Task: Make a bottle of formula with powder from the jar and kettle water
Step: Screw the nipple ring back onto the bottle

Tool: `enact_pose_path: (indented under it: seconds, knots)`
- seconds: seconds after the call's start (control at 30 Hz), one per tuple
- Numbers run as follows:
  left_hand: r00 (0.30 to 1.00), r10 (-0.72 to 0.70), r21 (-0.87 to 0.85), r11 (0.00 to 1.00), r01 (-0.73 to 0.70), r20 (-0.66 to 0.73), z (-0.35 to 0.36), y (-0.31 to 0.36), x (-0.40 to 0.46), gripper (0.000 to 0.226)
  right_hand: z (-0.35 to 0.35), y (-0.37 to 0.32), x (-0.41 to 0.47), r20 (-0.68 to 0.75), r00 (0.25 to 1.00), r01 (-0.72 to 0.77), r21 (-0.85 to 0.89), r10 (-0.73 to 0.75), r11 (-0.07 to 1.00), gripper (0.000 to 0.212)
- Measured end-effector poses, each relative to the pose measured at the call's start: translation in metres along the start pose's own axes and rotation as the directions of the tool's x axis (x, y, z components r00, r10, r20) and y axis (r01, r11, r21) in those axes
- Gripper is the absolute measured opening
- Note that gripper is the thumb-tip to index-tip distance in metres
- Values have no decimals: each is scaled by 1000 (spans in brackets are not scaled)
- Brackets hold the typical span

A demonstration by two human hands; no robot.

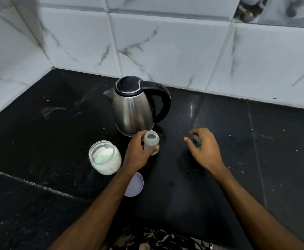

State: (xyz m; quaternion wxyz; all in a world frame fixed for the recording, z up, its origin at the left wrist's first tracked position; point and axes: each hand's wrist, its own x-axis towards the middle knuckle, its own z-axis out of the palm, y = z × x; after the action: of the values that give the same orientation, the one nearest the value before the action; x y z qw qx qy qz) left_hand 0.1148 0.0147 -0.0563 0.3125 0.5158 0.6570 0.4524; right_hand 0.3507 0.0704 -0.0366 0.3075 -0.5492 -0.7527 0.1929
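A small translucent baby bottle [151,141] stands upright and uncapped on the black counter, just in front of the steel kettle [136,107]. My left hand [138,152] grips the bottle, thumb across its front. My right hand [204,148] hovers over the bottle's cap with its green ring [197,141], fingers spread and loosely bent; most of the cap is hidden under the hand. An open glass jar of white powder [105,156] with a pale green scoop inside stands to the left of my left hand.
The jar's pale lilac lid [135,184] lies on the counter, partly under my left forearm. The black stone counter [256,159] meets marble-look tiled walls at the back and left. The kettle's black handle points right and its spout points left.
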Motion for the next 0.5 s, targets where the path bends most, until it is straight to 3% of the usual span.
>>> enact_pose_path:
  seconds: [0.23,0.37,0.5]
  knots:
    - [999,26,-25,999,-25,45,7,7,-8,49,0,9,-30,123,989,-67,-126,83,990,43]
    - [998,29,-14,1000,-28,53,6,7,-9,51,0,13,-36,158,983,-76,-91,90,993,54]
    - [998,32,-1,999,-32,50,6,7,-9,52,0,20,-38,133,989,-49,-83,60,995,50]
